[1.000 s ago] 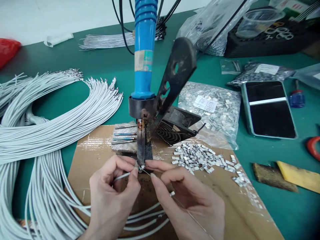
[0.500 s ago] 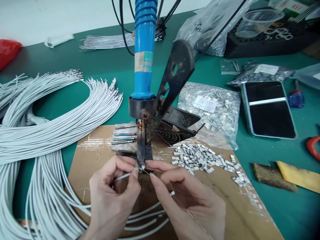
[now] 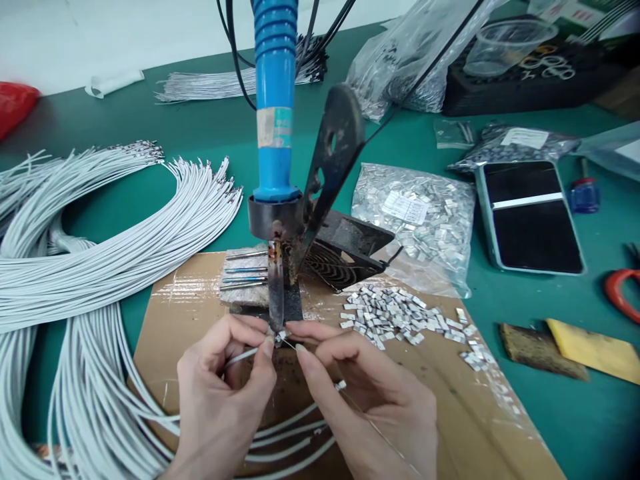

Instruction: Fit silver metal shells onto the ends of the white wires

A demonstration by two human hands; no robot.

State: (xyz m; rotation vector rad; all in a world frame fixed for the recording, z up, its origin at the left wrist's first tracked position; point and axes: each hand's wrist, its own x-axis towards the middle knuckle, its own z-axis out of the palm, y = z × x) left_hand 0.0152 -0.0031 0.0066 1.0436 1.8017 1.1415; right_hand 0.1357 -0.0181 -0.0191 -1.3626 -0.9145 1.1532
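My left hand point(image 3: 225, 393) pinches a white cable point(image 3: 242, 357) close to its end. A small metal piece point(image 3: 280, 336) sits at that end, just under the tip of a blue-handled soldering iron point(image 3: 275, 160) that points straight down in a black bracket. Whether tip and metal touch is hard to make out. Between thumb and fingers, my right hand point(image 3: 370, 393) holds a thin solder wire point(image 3: 289, 343), its front end at the metal piece. The wire runs back under the palm. Below the hands, several white cables point(image 3: 295, 450) lie on cardboard point(image 3: 175, 313).
Large bundles of white cables point(image 3: 115, 267) lie at left. Small metal clips point(image 3: 385, 313) are heaped on the cardboard at right, before a clear bag of clips point(image 3: 415, 220). A small fan point(image 3: 345, 247) stands behind the iron. Farther right are a phone point(image 3: 533, 217) and a yellow sponge point(image 3: 593, 350).
The view has shifted slightly, so the iron and right-side items appear a little farther left. Both hands keep the same pinch at the iron's tip.
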